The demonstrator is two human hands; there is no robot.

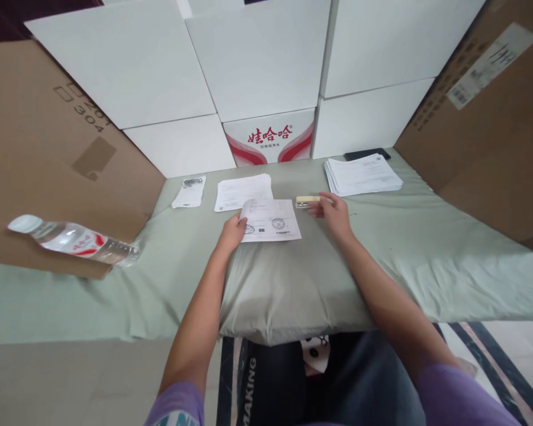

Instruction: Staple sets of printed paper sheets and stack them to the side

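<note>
- Purple sleeves sit nearest to me on my remote feed, with bare forearms reaching over a pale green cloth that covers the work surface.
- On the left, I see the left hand pinching the left edge of a printed sheet, thumb on top; round stamps show on its near half.
- On the right, the right hand is blurred, its fingers partly curled at the right end of a cream stapler. I cannot tell whether they grip it. The stapler is just right of the sheet.
- Off to my left, a clear bottle with a white cap is beside a brown carton.
- Farther out, I have a paper stack partly behind the sheet, a small white packet left of it, and a thicker pile at right, near a flat black object.
- Farthest, white boxes form a wall, one printed with red lettering.
</note>
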